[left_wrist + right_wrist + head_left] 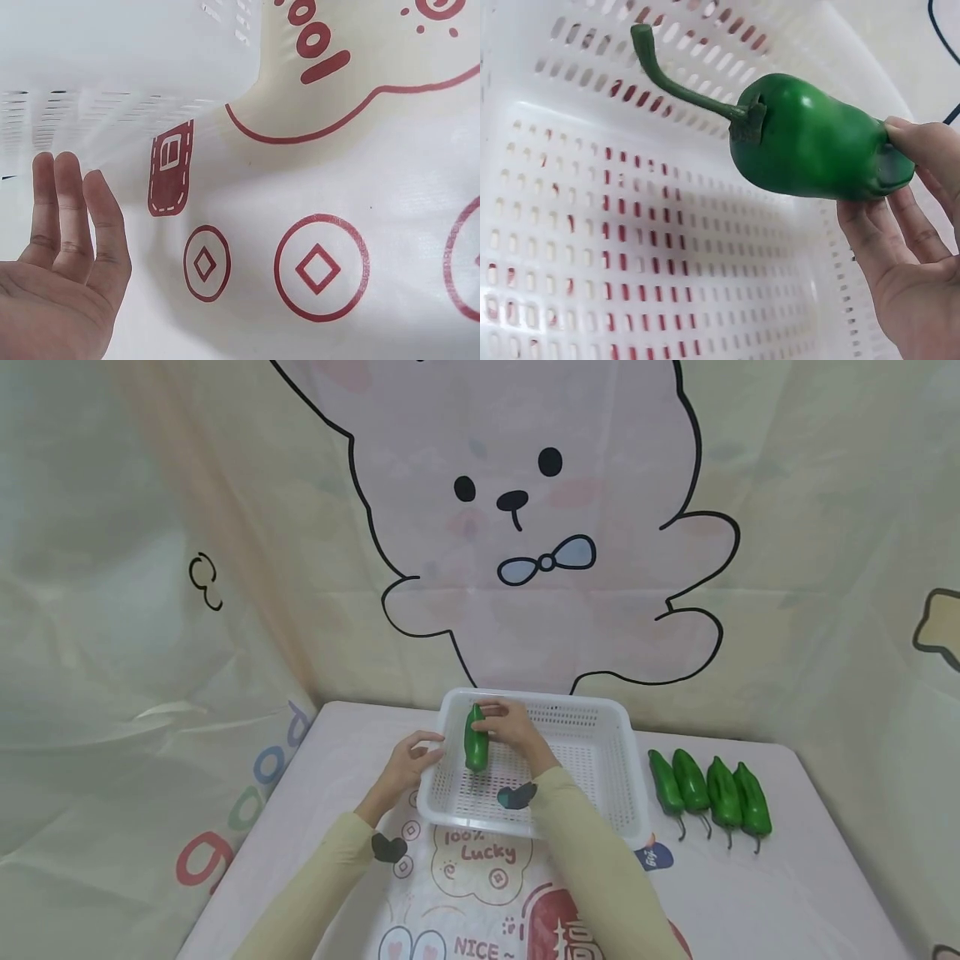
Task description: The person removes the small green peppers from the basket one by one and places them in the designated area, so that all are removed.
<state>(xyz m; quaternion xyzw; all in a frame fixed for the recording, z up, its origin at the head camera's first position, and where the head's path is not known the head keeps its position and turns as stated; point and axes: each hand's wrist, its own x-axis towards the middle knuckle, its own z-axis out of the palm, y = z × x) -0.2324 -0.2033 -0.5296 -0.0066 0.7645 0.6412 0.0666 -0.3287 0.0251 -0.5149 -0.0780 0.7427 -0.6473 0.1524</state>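
Note:
A green pepper (pixel 810 142) with a curved stem is pinched between thumb and fingers of my right hand (pixel 922 255), above the left part of a white perforated basket (pixel 600 768). In the head view this pepper (pixel 476 742) points its stem end toward me, and the right hand (pixel 510 727) reaches across the basket to it. My left hand (pixel 408 767) is beside the basket's left rim. Its fingers (pixel 70 202) are extended near the basket wall (pixel 135 67) in the left wrist view; whether they touch it I cannot tell.
Several green peppers (pixel 708 793) lie in a row on the table to the right of the basket, stems toward me. A printed white cloth (pixel 480 893) covers the table. Behind it hangs a curtain (pixel 525 635) with a cartoon bear.

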